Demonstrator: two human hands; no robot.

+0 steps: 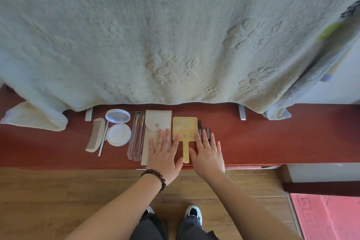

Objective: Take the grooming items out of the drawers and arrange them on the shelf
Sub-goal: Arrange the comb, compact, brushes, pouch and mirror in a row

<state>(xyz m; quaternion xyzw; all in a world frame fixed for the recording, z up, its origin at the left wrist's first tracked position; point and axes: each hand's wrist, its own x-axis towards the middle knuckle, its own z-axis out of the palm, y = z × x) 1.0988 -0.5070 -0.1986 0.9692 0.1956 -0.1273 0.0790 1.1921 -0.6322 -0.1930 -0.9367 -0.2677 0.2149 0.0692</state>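
as we square the row, left hand (164, 153) and right hand (208, 154) lie flat, fingers straight, flanking the yellow hand mirror (184, 132) on the shelf (292, 138).

- We've got our left hand (164, 153) flat on the cream pouch (156, 128), right hand (208, 154) flat over the dark pens (203, 132).
- Yellow hand mirror (185, 128) sits between them.
- Comb (96, 135), open compact (118, 125) and bagged brushes (137, 136) line the red shelf (272, 138) further left.

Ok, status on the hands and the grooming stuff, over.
Both hands open: left hand flat on pouch, right hand over pens. Mirror between them. Comb, compact lined up. Nothing blocking.
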